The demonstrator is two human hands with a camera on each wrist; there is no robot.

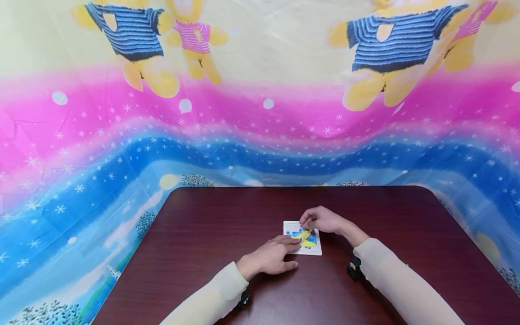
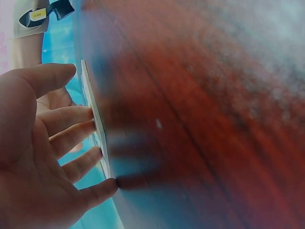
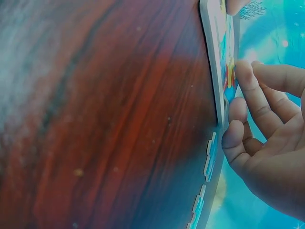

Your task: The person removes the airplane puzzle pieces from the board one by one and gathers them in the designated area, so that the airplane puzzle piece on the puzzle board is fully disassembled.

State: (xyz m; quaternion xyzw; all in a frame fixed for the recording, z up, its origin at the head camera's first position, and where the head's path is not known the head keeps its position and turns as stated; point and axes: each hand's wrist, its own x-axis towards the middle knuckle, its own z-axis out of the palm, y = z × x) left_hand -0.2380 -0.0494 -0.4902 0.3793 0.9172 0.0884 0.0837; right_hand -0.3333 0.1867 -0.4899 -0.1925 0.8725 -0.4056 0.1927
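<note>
A small square picture puzzle (image 1: 318, 249) with a white border and a yellow aeroplane on blue lies on the table. My left hand (image 1: 273, 255) rests on its left side, fingers spread and fairly straight; in the left wrist view the fingertips touch the puzzle's edge and face. Over the puzzle's upper right is my right hand (image 1: 322, 220), its fingers bent. At those fingertips, the right wrist view shows a small yellow, red and blue puzzle piece (image 3: 230, 78), tilted up from the board. The right fingers partly cover this piece.
Two thin loose puzzle pieces (image 3: 210, 157) lie on the table beside the board in the right wrist view. The dark red wooden table (image 1: 227, 207) has rounded far corners. Behind it hangs a cloth (image 1: 260, 113) printed with bears and snowflakes.
</note>
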